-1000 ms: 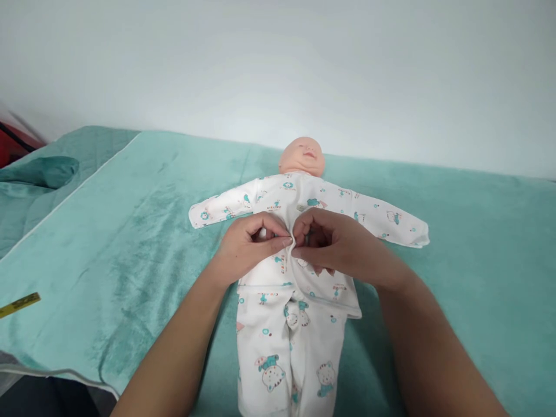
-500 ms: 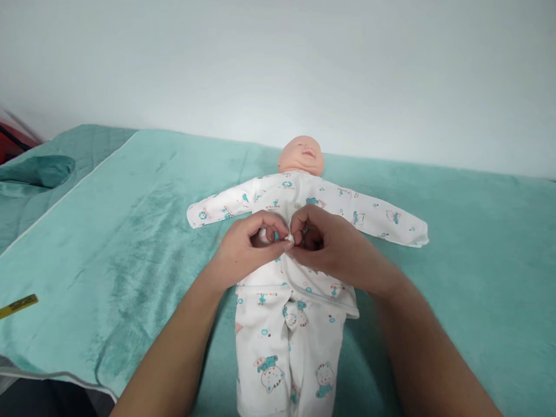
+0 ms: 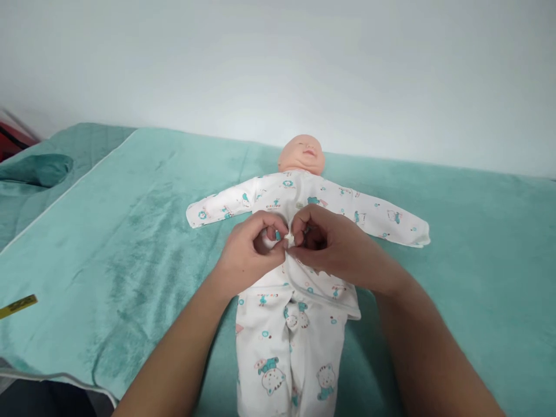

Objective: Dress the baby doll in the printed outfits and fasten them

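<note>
A baby doll lies on its back, head toward the wall, dressed in a white patterned baby shirt and matching trousers. Both sleeves are spread out to the sides. At the middle of the chest, my left hand pinches one front edge of the shirt between thumb and forefinger. My right hand pinches the opposite edge right beside it, the fingertips of both hands nearly touching. A small bit of white fabric shows between them. Any fastener there is too small to make out.
A green plush blanket with pale piping covers the bed under the doll. A white wall rises behind it. On the left lie a yellow strip and a folded green cloth; something red stands at the far left edge.
My fingertips have shifted slightly at the shirt front, and the left thumb has drawn back a little. Both hands keep their pinch; the doll lies as before.
</note>
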